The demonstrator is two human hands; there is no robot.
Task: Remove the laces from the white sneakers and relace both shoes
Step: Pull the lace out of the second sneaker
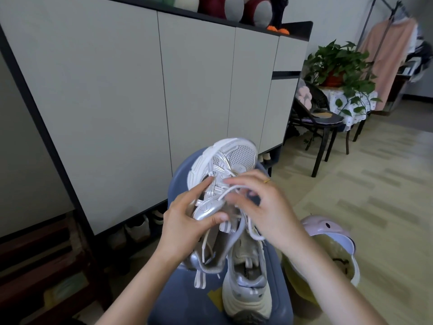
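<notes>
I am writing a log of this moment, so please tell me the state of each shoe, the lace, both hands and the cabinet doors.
Held sneaker: lifted, toe pointing away, lace partly threaded.
Lace: loose loop over the eyelets, ends hanging down.
Second sneaker: resting on the blue stool, heel toward the camera.
Left hand: gripping the held sneaker's side.
Right hand: fingers at the lace; the pinch itself is unclear.
Cabinet doors: closed.

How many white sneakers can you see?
2. One sneaker is held up in both hands; the other sneaker sits on the blue stool. More shoes hide under the cabinet.
</notes>
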